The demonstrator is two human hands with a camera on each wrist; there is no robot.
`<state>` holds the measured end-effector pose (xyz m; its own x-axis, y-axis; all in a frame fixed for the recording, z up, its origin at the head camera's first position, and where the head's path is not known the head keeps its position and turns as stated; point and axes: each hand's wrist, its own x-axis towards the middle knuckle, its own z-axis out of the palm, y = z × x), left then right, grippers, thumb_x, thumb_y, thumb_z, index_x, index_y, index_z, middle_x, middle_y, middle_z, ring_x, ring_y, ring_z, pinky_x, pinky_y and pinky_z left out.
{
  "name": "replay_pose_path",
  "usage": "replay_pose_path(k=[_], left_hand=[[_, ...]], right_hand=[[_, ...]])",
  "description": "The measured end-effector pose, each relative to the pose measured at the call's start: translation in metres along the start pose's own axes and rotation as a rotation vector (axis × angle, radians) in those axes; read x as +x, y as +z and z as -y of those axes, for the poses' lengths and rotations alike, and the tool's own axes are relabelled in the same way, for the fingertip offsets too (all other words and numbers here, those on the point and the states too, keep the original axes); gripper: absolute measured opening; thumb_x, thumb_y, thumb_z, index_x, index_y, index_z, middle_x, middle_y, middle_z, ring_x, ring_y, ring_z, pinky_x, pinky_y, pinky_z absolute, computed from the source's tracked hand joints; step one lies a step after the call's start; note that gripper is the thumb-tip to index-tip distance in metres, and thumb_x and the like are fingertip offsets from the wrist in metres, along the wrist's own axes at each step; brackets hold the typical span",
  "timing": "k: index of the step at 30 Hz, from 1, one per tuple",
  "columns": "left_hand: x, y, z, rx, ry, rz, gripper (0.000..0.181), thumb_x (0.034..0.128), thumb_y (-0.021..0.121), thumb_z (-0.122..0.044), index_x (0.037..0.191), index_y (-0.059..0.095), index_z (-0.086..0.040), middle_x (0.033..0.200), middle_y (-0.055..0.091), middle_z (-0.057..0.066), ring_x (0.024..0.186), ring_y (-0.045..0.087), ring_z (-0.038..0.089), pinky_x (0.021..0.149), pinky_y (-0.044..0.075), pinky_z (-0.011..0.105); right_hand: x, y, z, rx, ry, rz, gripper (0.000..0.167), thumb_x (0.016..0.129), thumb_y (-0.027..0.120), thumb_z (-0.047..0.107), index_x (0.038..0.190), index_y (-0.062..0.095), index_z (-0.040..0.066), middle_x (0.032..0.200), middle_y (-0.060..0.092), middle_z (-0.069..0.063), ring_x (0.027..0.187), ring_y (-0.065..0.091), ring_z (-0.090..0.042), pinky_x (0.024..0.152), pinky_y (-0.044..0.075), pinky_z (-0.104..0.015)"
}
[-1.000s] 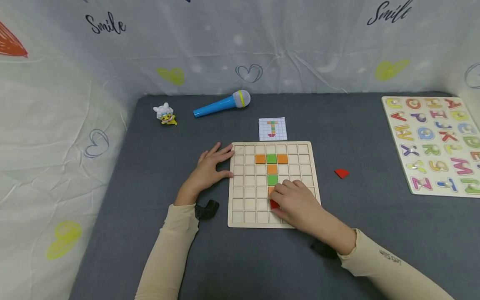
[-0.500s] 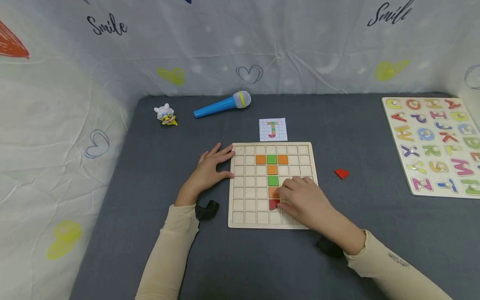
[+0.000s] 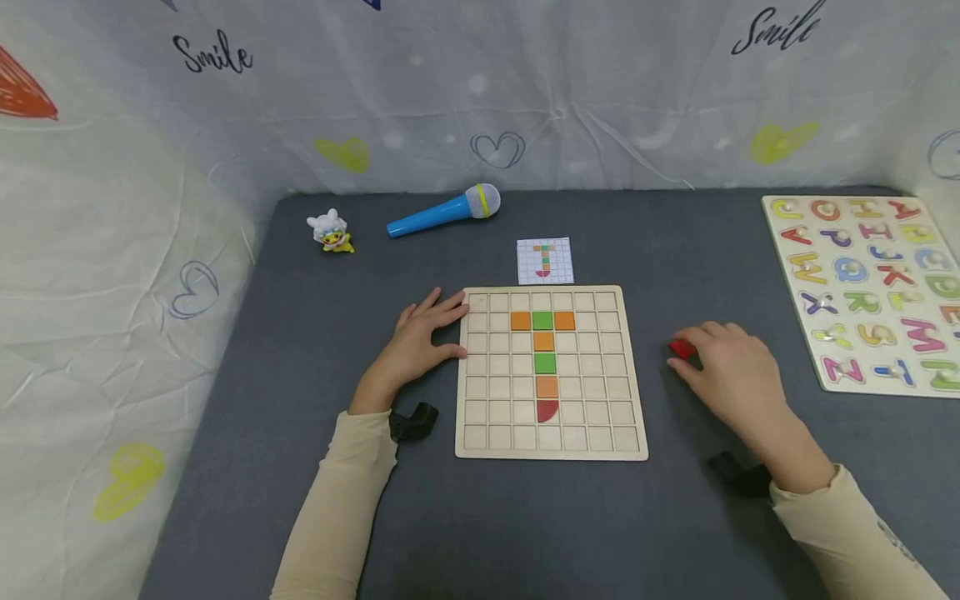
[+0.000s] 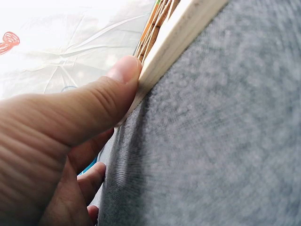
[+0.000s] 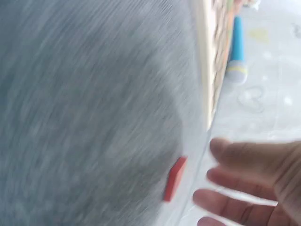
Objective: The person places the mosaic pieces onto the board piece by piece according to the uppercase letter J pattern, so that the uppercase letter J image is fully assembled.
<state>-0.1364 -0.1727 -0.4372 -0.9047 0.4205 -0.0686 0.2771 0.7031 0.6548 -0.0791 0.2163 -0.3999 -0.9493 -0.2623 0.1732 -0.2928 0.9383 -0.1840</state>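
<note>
A wooden grid board [image 3: 592, 412] lies on the dark grey table. In its cells sit orange squares, such as one [image 3: 547, 387] low in the column, and green squares like the top one [image 3: 542, 321]. Below them is a red quarter-round tile [image 3: 547, 411]. My left hand [image 3: 416, 337] rests at the board's left edge; in the left wrist view its straight thumb [image 4: 117, 80] touches the side. Right of the board, my right hand [image 3: 735, 367] is over a loose red tile [image 3: 682, 348]. In the right wrist view, that tile lies flat, apart from the spread fingers [image 5: 221, 205].
A pattern card [image 3: 558, 272] lies just behind the board. Further back are a blue toy microphone [image 3: 442, 212] and a small white-and-yellow figurine [image 3: 330, 231]. An alphabet peg board [image 3: 862, 292] is at the far right. A printed cloth [image 3: 600, 75] hangs behind the table.
My right hand has let go of the red tile on the grid board and moved right to the loose red tile. My left hand has stayed at the board's edge.
</note>
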Motion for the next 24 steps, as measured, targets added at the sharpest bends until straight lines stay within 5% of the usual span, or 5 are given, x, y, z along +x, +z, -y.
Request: replay_pose_path(k=[5, 11, 24], left_hand=[[0.0, -0.001, 0.0, 0.002, 0.0, -0.001, 0.07, 0.0778, 0.073, -0.029, 0.14, 0.043, -0.014, 0.149, 0.029, -0.004, 0.141, 0.007, 0.022, 0.109, 0.002, 0.052], [0.0, -0.001, 0.0, 0.003, 0.006, 0.006, 0.071, 0.0776, 0.073, -0.029, 0.14, 0.042, -0.014, 0.149, 0.029, -0.003, 0.141, 0.008, 0.023, 0.109, 0.002, 0.052], [0.001, 0.0, 0.002, 0.012, 0.003, 0.006, 0.071, 0.0774, 0.073, -0.03, 0.14, 0.042, -0.015, 0.149, 0.028, -0.005, 0.141, 0.008, 0.022, 0.109, 0.002, 0.052]], right_hand=[[0.003, -0.001, -0.013, -0.013, 0.087, 0.072, 0.033, 0.072, 0.077, 0.014, 0.099, 0.067, -0.003, 0.094, 0.062, -0.023, 0.08, 0.054, -0.039, 0.06, 0.043, -0.053], [0.006, 0.0, -0.017, -0.014, 0.094, 0.137, 0.03, 0.075, 0.074, 0.013, 0.099, 0.067, -0.002, 0.092, 0.063, -0.022, 0.078, 0.055, -0.037, 0.06, 0.043, -0.053], [0.006, 0.005, -0.018, -0.011, 0.052, 0.105, 0.023, 0.074, 0.073, 0.011, 0.093, 0.067, -0.002, 0.084, 0.062, -0.019, 0.072, 0.055, -0.036, 0.057, 0.043, -0.052]])
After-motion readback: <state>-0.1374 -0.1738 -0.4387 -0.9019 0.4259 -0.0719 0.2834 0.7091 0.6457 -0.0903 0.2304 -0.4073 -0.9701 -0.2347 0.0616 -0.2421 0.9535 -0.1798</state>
